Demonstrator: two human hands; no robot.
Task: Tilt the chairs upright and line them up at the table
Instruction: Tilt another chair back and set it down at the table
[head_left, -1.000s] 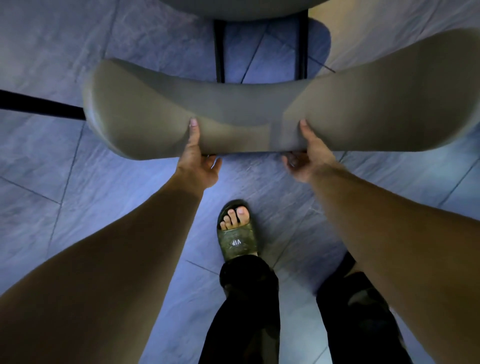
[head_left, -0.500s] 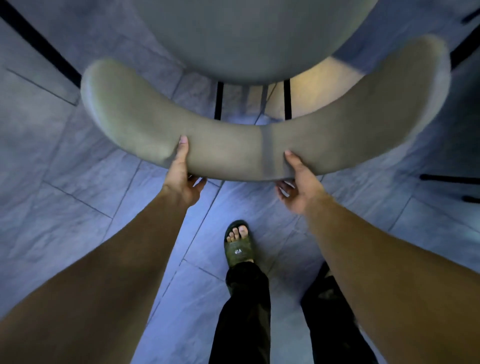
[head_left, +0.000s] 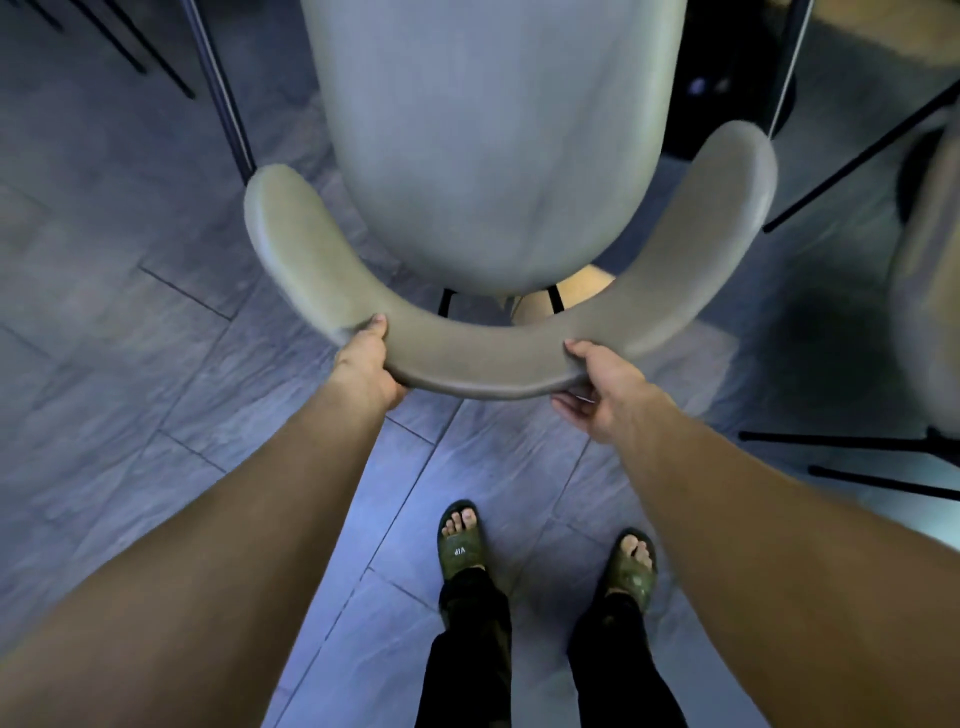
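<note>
A grey upholstered chair stands in front of me, its rounded seat (head_left: 488, 145) facing up and its curved backrest (head_left: 483, 358) nearest to me. My left hand (head_left: 366, 364) grips the backrest's left part, thumb on top, fingers underneath. My right hand (head_left: 597, 384) holds the backrest right of its middle in the same way. The chair's black legs (head_left: 447, 301) show just below the seat. The table is not clearly in view.
A second grey chair (head_left: 930, 291) blurs at the right edge, with thin black legs (head_left: 852, 441) low on the floor beside it. More black legs (head_left: 218, 88) stand at the upper left. My feet in green slippers (head_left: 462, 540) stand on grey floor tiles.
The chair has swung up from lying on its back to standing upright. The seat now faces up, and both hands have stayed on the backrest. My right foot has stepped forward.
</note>
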